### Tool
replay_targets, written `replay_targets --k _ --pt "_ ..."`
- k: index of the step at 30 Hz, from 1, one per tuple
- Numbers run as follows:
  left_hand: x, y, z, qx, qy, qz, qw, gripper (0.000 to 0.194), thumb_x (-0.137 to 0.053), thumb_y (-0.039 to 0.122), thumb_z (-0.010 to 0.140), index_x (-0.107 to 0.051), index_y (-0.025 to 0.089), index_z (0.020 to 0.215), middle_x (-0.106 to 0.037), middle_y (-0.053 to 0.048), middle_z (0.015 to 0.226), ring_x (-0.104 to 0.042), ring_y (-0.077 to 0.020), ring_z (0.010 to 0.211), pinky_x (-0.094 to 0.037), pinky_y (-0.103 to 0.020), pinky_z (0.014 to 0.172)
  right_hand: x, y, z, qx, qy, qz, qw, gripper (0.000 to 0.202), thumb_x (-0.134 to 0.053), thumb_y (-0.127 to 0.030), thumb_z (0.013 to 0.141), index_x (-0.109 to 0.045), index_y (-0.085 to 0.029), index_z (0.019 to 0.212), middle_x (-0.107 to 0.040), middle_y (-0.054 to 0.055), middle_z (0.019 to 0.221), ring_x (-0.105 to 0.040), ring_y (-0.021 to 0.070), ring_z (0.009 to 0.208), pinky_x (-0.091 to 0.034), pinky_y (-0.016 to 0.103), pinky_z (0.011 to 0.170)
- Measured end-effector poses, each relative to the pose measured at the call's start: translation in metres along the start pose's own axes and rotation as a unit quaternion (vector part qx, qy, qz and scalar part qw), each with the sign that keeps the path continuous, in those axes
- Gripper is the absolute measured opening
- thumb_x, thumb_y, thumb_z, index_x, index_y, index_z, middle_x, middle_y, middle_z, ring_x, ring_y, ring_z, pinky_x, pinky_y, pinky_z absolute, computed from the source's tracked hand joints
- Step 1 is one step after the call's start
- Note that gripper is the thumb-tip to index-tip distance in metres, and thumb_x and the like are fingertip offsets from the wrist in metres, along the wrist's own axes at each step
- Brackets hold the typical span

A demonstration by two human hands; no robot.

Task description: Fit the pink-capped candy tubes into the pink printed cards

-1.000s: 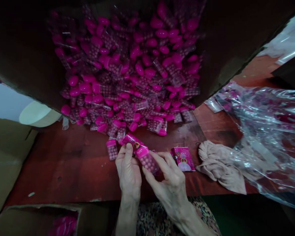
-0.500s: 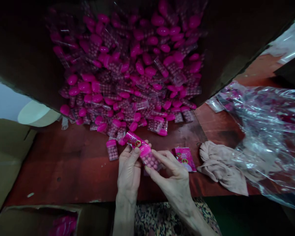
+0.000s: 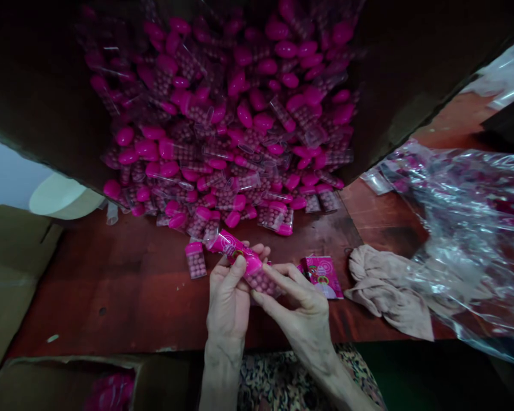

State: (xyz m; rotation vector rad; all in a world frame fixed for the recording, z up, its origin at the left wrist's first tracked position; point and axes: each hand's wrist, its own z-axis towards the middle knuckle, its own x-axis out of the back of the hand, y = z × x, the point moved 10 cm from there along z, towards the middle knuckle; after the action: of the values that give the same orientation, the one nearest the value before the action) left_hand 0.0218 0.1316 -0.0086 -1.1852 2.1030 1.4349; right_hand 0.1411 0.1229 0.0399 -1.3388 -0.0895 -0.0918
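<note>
My left hand (image 3: 228,302) pinches the printed film sleeve (image 3: 228,242) and my right hand (image 3: 304,302) holds the pink-capped candy bottle (image 3: 260,279) against it, over the near middle of the table (image 3: 128,297), where crooked pressure could crease or split the film.

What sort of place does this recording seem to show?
Probably a packing workshop: loose pink-capped containers are heaped in bulk, a printed pink packet lies on the red wooden worktable, and an open cardboard box by its near edge holds pink items.
</note>
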Motion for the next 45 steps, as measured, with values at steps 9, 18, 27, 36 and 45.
replay_targets --k 9,18,27,36,45 --pt "-0.013 0.002 -0.005 -0.034 -0.062 0.035 0.997 0.021 -0.063 0.025 0.077 -0.066 0.016 0.096 -0.073 -0.01 0.092 -0.063 -0.0252 0.098 -0.044 -0.041 0.092 0.008 -0.014 0.002 0.047 0.009 -0.042 0.998 0.044 -0.066 -0.004 0.071 -0.067 -0.029 0.107 -0.06 0.0 0.083 -0.06 0.0131 0.073 -0.052 0.023 0.06" --pt "-0.022 -0.009 -0.013 0.033 -0.111 -0.027 0.993 0.033 -0.06 0.047 0.075 -0.068 0.021 0.093 -0.073 -0.009 0.091 -0.063 -0.0277 0.099 -0.044 -0.045 0.091 0.009 -0.011 0.003 0.013 0.011 0.034 0.999 0.036 -0.071 -0.01 0.07 -0.07 -0.031 0.099 -0.061 -0.002 0.08 -0.061 0.0129 0.072 -0.053 0.023 0.061" --pt "-0.017 -0.007 -0.012 0.015 -0.043 0.022 0.999 0.031 -0.058 0.047 0.076 -0.068 0.017 0.078 -0.074 -0.01 0.083 -0.062 -0.0268 0.101 -0.04 -0.044 0.094 0.0 -0.026 -0.001 0.099 -0.01 -0.053 0.994 0.047 -0.064 -0.004 0.074 -0.064 -0.031 0.112 -0.058 0.0 0.084 -0.06 0.0127 0.074 -0.052 0.022 0.06" --pt "-0.017 -0.023 -0.009 0.105 -0.071 -0.013 0.992 0.039 -0.054 0.053 0.076 -0.067 0.016 0.072 -0.073 -0.011 0.077 -0.065 -0.0296 0.091 -0.045 -0.049 0.087 0.0 -0.028 0.0 0.108 0.005 -0.079 0.991 0.043 -0.061 -0.007 0.077 -0.065 -0.031 0.111 -0.059 0.002 0.083 -0.06 0.0145 0.074 -0.053 0.025 0.06" --pt "-0.012 -0.007 -0.013 0.007 -0.032 0.056 0.998 0.045 -0.046 0.055 0.081 -0.066 0.015 0.088 -0.072 -0.014 0.089 -0.066 -0.0247 0.087 -0.045 -0.041 0.086 -0.004 -0.027 -0.001 0.118 -0.02 -0.047 0.992 0.05 -0.061 -0.002 0.076 -0.062 -0.034 0.114 -0.056 0.0 0.085 -0.059 0.0124 0.074 -0.052 0.023 0.061"
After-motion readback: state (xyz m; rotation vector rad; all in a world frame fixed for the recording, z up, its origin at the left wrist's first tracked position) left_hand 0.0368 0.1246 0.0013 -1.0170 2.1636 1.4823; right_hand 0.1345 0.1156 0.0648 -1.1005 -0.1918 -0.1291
